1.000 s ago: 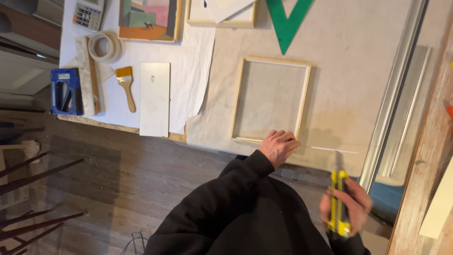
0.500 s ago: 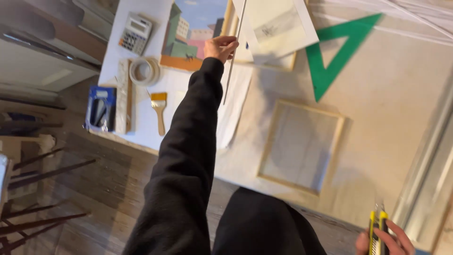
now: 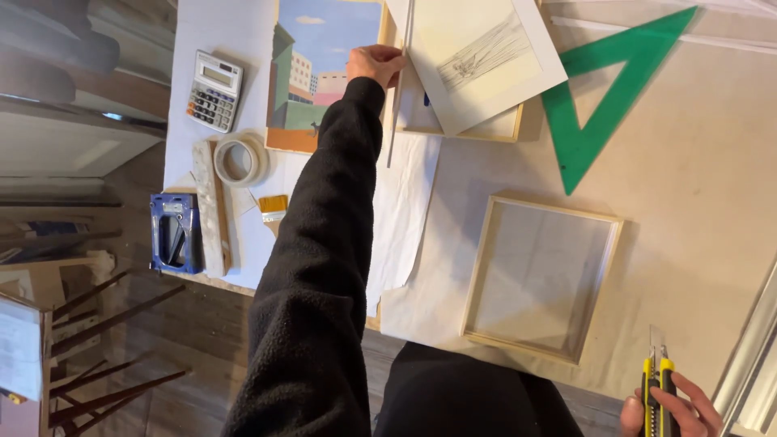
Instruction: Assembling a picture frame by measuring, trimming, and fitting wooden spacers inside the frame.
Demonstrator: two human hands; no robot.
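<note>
My left hand [image 3: 376, 65] is stretched out across the table and grips a thin white board [image 3: 397, 113], which stands on edge between a painting of buildings [image 3: 312, 77] and a white mat with a pencil drawing [image 3: 477, 57]. My black sleeve covers part of the table. At the lower right my right hand [image 3: 684, 409] holds a yellow and black utility knife [image 3: 657, 384] with its blade out, just off the corner of an empty wooden frame [image 3: 477, 267] that lies flat on the beige table cover.
A green plastic triangle [image 3: 603, 105] lies beyond the frame. At the left are a calculator [image 3: 214, 91], a tape roll [image 3: 240, 159], a small brush [image 3: 273, 206], a wooden strip [image 3: 209, 210] and a blue staple gun [image 3: 174, 235]. A metal rail [image 3: 749, 348] runs along the right.
My left hand left the near edge of the wooden frame, reached to the far side and took hold of the thin white board. The knife hand stayed low at the right.
</note>
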